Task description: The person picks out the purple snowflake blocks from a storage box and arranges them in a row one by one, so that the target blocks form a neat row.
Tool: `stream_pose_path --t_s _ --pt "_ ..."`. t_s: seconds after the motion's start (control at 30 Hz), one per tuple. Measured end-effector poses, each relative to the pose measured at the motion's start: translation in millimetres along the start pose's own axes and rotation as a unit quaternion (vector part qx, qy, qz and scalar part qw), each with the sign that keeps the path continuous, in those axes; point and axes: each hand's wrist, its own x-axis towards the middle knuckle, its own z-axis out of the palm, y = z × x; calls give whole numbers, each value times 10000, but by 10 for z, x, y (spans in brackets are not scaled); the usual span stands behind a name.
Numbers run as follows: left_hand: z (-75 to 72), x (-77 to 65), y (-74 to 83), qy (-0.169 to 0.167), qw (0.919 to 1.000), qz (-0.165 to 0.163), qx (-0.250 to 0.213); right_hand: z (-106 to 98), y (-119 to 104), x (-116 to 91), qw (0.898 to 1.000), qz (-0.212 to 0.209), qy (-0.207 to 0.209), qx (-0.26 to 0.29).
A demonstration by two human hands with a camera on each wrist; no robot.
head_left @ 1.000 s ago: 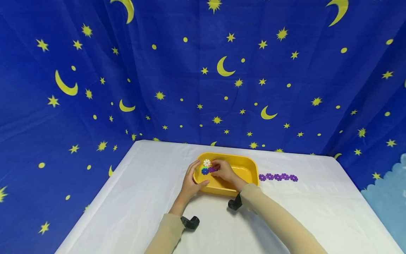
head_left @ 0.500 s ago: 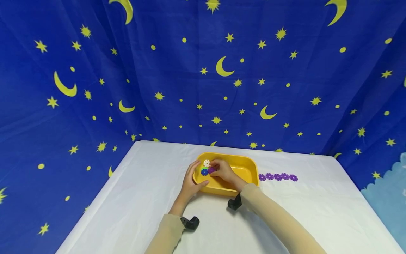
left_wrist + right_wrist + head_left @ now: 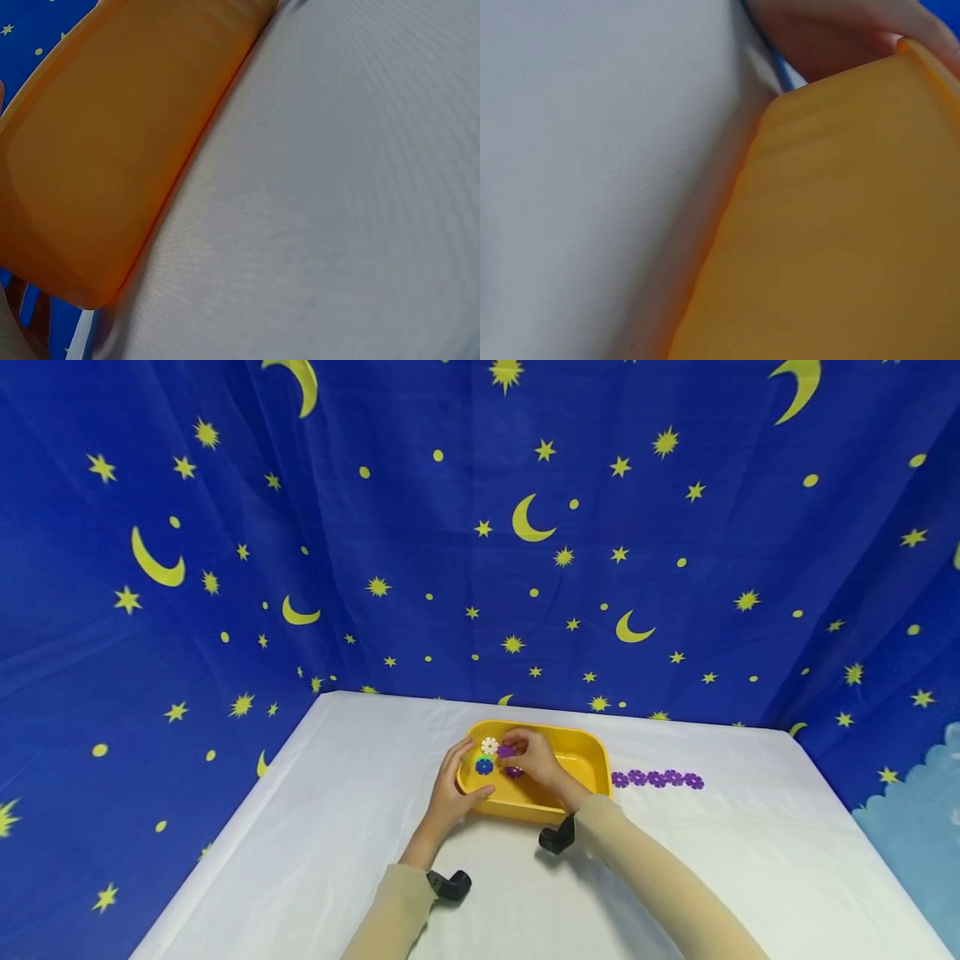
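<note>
In the head view a yellow plastic bin (image 3: 577, 742) stands on the white table. My left hand (image 3: 447, 789) holds its front left corner, fingers along the left side and thumb over the front rim. Inside the bin my right hand (image 3: 531, 760) pinches a purple snowflake disc (image 3: 506, 751) between thumb and fingers. Below that hand lies another purple disc (image 3: 514, 772), partly covered. Close by are a white disc (image 3: 489, 746) and a blue disc (image 3: 484, 766), which overlaps a green one. Both wrist views show mostly the bin's outer wall (image 3: 127, 142) and tablecloth.
Right of the bin, a row of several purple discs (image 3: 656, 778) lies on the white tablecloth (image 3: 750, 852). A blue curtain (image 3: 450, 552) with yellow moons and stars hangs behind the table and along its sides. Black wrist cameras sit on both sleeves.
My right hand has shifted slightly up and right with a purple disc in its fingertips, and a second purple disc now shows below it. The left hand stays on the bin.
</note>
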Motion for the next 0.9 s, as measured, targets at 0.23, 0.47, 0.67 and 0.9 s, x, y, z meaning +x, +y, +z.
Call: stream_pose_path --t_s 0.23,0.47,0.67,0.9 --pt "-17 -11 187 -87 9999 -82 -32 -97 -48 -44 9995 78 221 231" --pt "-64 -35 440 -121 9998 -137 38 -226 -79 -134 9981 73 429 446" --pt "-84 -49 452 -93 9998 -163 -34 -319 -122 -248 9956 195 741 531" --pt "-76 -48 455 -156 9997 -168 -64 -415 -113 -399 9919 251 1162 437"
